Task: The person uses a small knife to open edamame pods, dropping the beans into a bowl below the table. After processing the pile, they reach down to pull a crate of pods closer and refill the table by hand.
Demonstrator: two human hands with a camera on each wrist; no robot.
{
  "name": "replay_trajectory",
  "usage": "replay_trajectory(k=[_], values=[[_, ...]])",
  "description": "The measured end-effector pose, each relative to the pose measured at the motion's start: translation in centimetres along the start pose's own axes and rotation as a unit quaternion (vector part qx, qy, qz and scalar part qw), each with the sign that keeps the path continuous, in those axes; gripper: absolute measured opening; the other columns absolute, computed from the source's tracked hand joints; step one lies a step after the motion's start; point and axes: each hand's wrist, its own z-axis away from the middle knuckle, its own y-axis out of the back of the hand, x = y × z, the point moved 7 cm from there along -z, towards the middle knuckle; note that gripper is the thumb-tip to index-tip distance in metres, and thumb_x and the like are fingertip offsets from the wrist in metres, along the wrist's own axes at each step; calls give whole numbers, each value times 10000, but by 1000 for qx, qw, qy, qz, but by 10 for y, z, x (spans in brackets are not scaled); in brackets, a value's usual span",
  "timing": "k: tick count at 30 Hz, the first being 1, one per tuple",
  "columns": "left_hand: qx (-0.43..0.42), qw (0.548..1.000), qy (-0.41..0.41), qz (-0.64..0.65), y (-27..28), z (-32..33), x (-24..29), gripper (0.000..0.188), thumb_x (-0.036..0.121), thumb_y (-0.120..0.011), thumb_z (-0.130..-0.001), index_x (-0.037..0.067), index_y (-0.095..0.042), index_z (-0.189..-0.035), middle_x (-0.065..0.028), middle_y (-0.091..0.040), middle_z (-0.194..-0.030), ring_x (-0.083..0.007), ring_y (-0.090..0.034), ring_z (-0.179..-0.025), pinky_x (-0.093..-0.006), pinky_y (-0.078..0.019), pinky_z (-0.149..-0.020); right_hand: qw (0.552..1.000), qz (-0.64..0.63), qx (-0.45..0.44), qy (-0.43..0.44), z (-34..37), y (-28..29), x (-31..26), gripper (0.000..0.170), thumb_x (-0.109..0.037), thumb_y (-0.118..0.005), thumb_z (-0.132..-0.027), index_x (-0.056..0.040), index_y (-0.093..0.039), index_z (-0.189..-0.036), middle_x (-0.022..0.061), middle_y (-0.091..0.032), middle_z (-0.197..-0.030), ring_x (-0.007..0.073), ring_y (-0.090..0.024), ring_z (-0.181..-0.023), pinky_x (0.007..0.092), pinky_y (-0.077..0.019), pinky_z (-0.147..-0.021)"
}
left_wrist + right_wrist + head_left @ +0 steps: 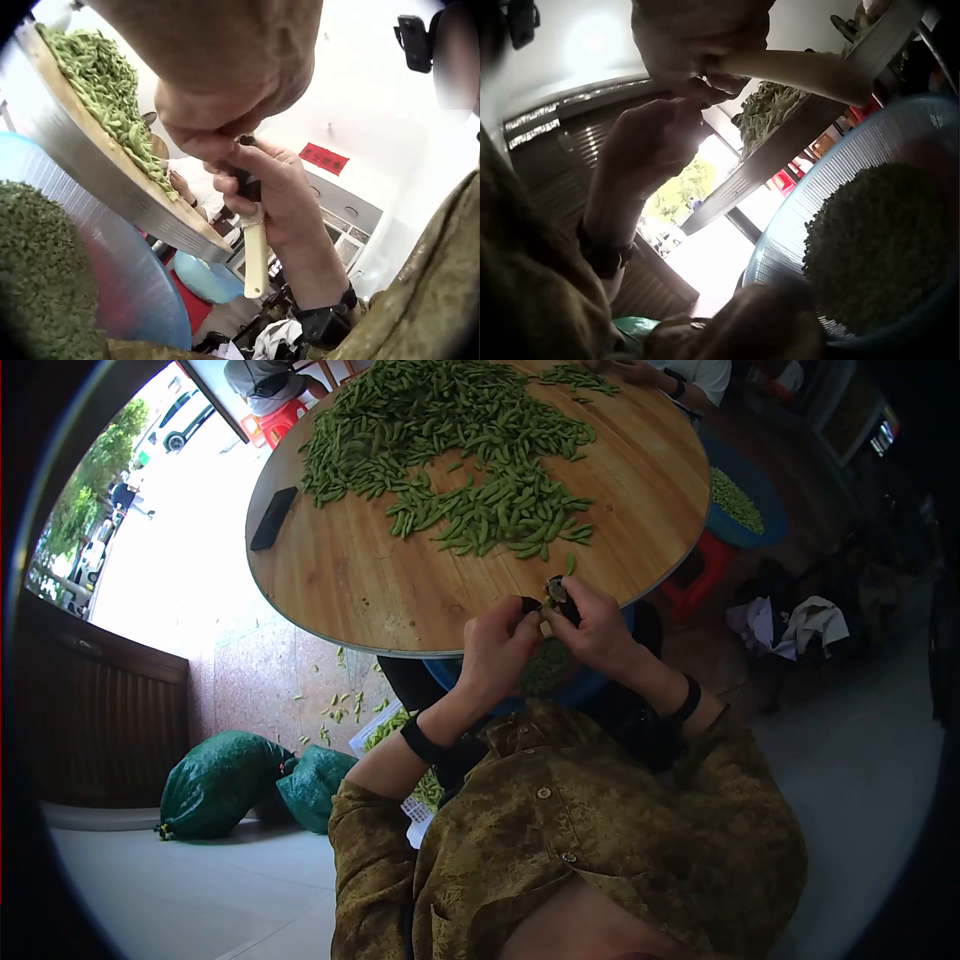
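Both hands meet just over the table's near edge. My right hand [605,630] grips a small tool with a cream handle [256,259] that has a hole in its end; the tool's head is hidden among the fingers. With curled fingertips, my left hand [495,650] pinches a small green bean pod [549,603] against the right fingertips. Dark covers show on some fingertips. Beneath the hands, a blue basket [142,281] holds a heap of small green beans [877,240]. Another pod [570,564] shows just beyond the right hand.
A large pile of green pods [440,430] covers the far part of the round wooden table [350,585]. A black phone [273,518] lies at its left. Green sacks [220,785] and a white crate [365,738] of pods stand on the floor. Another person [700,380] sits opposite.
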Motion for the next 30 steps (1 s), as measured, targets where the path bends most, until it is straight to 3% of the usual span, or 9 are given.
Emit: replay_trajectory(k=[2, 6, 8, 12, 15, 17, 18, 27, 30], values=[[-22, 999, 13, -47, -1, 2, -7, 124, 106, -582, -867, -15, -611, -861, 0, -576, -631, -49, -505, -541, -221, -386, -480, 994, 89, -5, 60, 5, -2, -9, 261, -68, -633, -785, 16, -496, -990, 203, -568, -806, 379, -599, -735, 420, -456, -606], [-25, 996, -15, -86, 2, 18, -10, 124, 97, -588, -853, -27, -598, -860, -8, -568, -635, -47, -498, -574, -229, -395, -501, 992, 94, -30, 76, 16, -9, -5, 258, -68, -630, -768, 17, -489, -966, 215, -559, -806, 416, -581, -758, 450, -451, -617], [-60, 986, -58, -142, 9, 32, 3, 126, 90, -595, -844, -35, -583, -856, -14, -563, -639, -48, -488, -604, -240, -406, -522, 986, 113, -99, 78, 27, -17, -7, 245, -78, -623, -777, 17, -486, -956, 219, -556, -806, 409, -584, -759, 445, -457, -623], [-101, 979, -28, -175, 26, 49, 6, 123, 98, -578, -853, -24, -567, -841, -15, -557, -633, -45, -481, -581, -235, -400, -501, 985, 58, -146, 68, 37, -27, -5, 234, -86, -624, -782, 22, -487, -937, 208, -550, -795, 405, -582, -749, 439, -457, -620], [-49, 990, 84, -101, 40, 42, 0, 132, 96, -580, -820, -31, -550, -800, -57, -551, -596, -106, -511, -553, -273, -408, -499, 988, 41, -94, 119, 33, -22, -21, 209, -94, -628, -797, 20, -497, -914, 184, -543, -756, 350, -580, -676, 404, -450, -586], [-52, 992, 106, -43, 42, 35, -6, 129, 102, -578, -833, -23, -580, -805, -6, -540, -597, -64, -499, -570, -240, -391, -490, 994, 9, -93, -52, 28, -15, 9, 162, -74, -648, -808, 11, -538, -892, 113, -540, -725, 208, -560, -627, 318, -436, -563], [-55, 994, 86, -34, 37, 34, -4, 119, 99, -562, -865, -16, -583, -841, 4, -531, -599, -55, -481, -532, -222, -361, -457, 993, -29, -80, -76, 28, -13, 8, 155, -82, -657, -816, 5, -552, -892, 85, -538, -722, 154, -541, -637, 294, -428, -567], [-69, 995, 70, 13, 15, 39, 4, 113, 97, -545, -898, -7, -588, -884, 19, -533, -624, -41, -463, -511, -202, -340, -441, 997, 7, -41, 58, 27, -16, -10, 188, -71, -683, -784, 0, -527, -861, 91, -527, -711, 170, -539, -599, 317, -413, -538], [-66, 996, 64, 9, 14, 39, 8, 117, 97, -541, -898, -8, -589, -880, 14, -537, -627, -45, -464, -504, -201, -340, -431, 998, -9, -62, 6, 26, -19, -7, 192, -58, -679, -778, -3, -504, -834, 106, -518, -702, 195, -540, -587, 326, -401, -519]])
